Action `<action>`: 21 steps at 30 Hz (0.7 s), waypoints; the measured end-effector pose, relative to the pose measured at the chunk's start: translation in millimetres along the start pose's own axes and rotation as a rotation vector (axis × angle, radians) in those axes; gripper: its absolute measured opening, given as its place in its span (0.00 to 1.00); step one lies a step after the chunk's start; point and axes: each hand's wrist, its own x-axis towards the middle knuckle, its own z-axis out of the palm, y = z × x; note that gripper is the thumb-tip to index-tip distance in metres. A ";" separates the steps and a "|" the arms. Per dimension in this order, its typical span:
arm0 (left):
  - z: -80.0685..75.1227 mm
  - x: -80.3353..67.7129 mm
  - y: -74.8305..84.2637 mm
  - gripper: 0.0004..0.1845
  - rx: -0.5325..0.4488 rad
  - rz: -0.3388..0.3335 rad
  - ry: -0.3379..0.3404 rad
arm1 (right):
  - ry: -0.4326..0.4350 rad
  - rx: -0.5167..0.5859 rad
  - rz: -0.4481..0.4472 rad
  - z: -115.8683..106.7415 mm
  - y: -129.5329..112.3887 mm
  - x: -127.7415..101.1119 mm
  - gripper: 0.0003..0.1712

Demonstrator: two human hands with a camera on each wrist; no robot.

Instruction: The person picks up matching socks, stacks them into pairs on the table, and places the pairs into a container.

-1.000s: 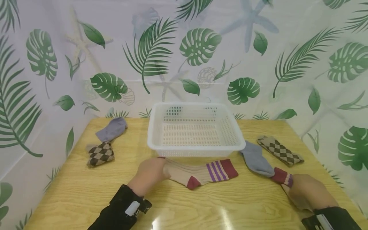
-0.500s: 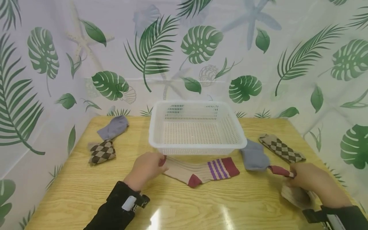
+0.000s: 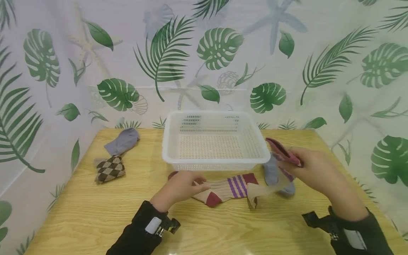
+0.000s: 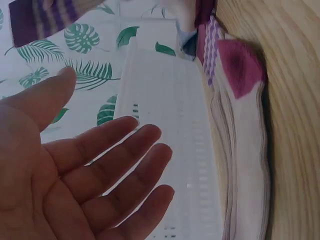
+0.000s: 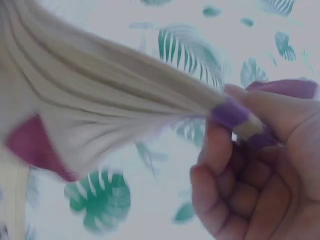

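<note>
A beige sock (image 3: 220, 186) with purple stripes and a dark red cuff, heel and toe lies flat in front of the white basket. My left hand (image 3: 181, 187) is over its toe end; the left wrist view shows the fingers loosely spread with nothing between them. Raised to the right, my right hand (image 3: 313, 170) pinches a matching sock (image 5: 100, 85) at its striped cuff. The held sock stretches left, its loose end overlapping the lying sock's cuff in the head view. A grey sock (image 3: 271, 171) lies behind it, partly covered.
The white perforated basket (image 3: 216, 164) stands at the table's back middle. At the left lie a grey sock (image 3: 122, 141) and a brown checkered sock (image 3: 109, 169). A leaf-patterned sheet (image 3: 236, 95) hangs behind the wooden table (image 3: 223, 230).
My right hand has lifted the striped sock and swung it left towards the lying one. My left hand has let go of the lying sock's toe and shifted slightly right.
</note>
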 end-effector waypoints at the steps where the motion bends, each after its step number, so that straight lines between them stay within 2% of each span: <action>1: 4.0 2.5 1.6 0.22 -0.003 0.011 -0.021 | 0.016 0.018 -0.020 3.1 -7.3 4.0 0.17; 4: 16.1 10.0 8.3 0.25 0.005 0.042 -0.055 | 0.072 0.066 -0.077 12.0 -25.4 13.1 0.18; 7: 24.1 15.4 16.7 0.29 0.013 0.068 -0.046 | 0.094 0.141 -0.101 17.6 -40.3 20.0 0.17; 12: 23.7 17.2 31.5 0.37 -0.126 0.067 -0.001 | 0.114 0.243 -0.136 24.4 -60.7 29.0 0.14; 15: 22.5 19.1 32.9 0.42 -0.191 0.044 -0.019 | 0.121 0.383 -0.120 27.3 -69.2 30.9 0.01; 18: 25.0 21.0 25.2 0.34 -0.210 0.043 -0.050 | 0.148 0.551 -0.080 26.0 -74.5 29.8 0.13; 21: 28.9 21.0 13.1 0.14 -0.256 0.083 -0.083 | 0.199 0.657 -0.034 23.0 -73.4 26.1 0.17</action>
